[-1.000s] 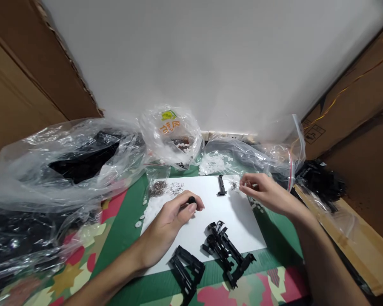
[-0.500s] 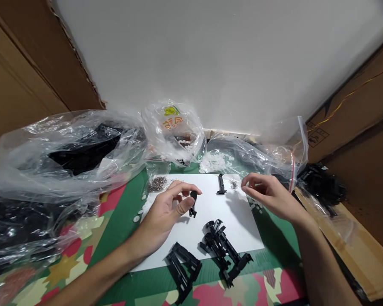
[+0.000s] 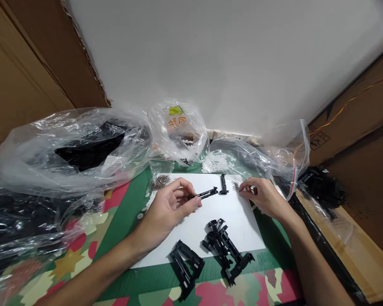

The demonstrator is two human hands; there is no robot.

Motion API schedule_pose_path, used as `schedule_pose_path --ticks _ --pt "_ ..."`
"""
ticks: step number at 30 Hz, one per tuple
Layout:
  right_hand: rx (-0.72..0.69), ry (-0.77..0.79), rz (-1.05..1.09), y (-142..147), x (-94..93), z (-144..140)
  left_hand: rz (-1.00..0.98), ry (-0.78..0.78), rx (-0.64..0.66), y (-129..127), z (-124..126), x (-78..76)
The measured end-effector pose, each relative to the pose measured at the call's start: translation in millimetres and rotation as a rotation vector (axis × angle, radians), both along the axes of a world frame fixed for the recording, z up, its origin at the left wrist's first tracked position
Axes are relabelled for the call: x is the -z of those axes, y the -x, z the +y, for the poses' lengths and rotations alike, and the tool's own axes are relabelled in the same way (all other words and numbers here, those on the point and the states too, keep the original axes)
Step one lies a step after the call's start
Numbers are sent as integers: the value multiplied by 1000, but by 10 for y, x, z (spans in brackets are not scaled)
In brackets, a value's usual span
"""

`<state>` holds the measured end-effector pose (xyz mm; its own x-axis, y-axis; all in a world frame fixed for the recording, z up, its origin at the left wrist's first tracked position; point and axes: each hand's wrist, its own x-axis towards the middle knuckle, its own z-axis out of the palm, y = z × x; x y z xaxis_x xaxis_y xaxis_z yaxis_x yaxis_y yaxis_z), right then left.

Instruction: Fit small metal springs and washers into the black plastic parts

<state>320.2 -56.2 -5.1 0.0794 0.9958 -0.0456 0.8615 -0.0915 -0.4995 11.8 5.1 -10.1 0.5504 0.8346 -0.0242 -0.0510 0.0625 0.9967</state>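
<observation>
On the floor mat: a patterned green, red and cream mat (image 3: 121,221) lies under everything, with cardboard to both sides and a pale wall behind.
Big bag: a large clear plastic bag (image 3: 67,161) of black parts slumps at the left, just beside the paper.
Smaller bags: a printed bag (image 3: 178,131) and another clear bag (image 3: 258,153) sit at the far edge, with white discs (image 3: 217,162) spilled between them.
Paper: a white sheet (image 3: 207,221) serves as the work surface, in the middle of the mat.
Finished pile: two clusters of black plastic pieces (image 3: 223,246) lie at the near edge of the sheet, partly on the mat.
Left hand: the left hand (image 3: 169,208) pinches a slim black plastic strip (image 3: 206,194) by one end, its free end pointing toward the right hand, lifted just off the sheet.
Right hand: the right hand (image 3: 261,196) rests its fingertips at a small heap of tiny springs (image 3: 234,185); whether it has pinched one I cannot tell, the parts being too small.
Loose piece: another black piece (image 3: 223,185) lies on the sheet between the strip's tip and the springs.
Other springs: a second heap of springs (image 3: 161,182) sits at the sheet's far left corner.
Risk: a spring looks likely to flick away or snag others if nipped loosely, and could vanish on the busy mat; the strip, held by one end only, may twist when pressed.
</observation>
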Motion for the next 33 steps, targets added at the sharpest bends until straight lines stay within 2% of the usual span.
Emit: schedule_pose_path --ticks 3,9,15,18,22,26,29,33 --pt "-13 8 1 14 16 9 18 -14 9 15 -2 27" --pt "-24 11 -19 40 7 -33 83 100 106 11 -30 -8" --pt "-32 -2 -1 42 -26 -57 90 10 75 -36 -50 -35" --pt "-70 -17 148 89 -84 -81 94 17 110 -30 -61 -39" --pt "-94 -151 599 339 -113 -120 84 -48 134 -16 -92 -47" --pt "-132 -294 792 707 -69 -150 135 -192 110 -22 -143 -64" --pt "-165 -390 787 895 -33 -170 157 -218 140 -33 -179 -54" --pt "-241 -547 563 987 4 -194 109 -168 149 -54 -203 -9"
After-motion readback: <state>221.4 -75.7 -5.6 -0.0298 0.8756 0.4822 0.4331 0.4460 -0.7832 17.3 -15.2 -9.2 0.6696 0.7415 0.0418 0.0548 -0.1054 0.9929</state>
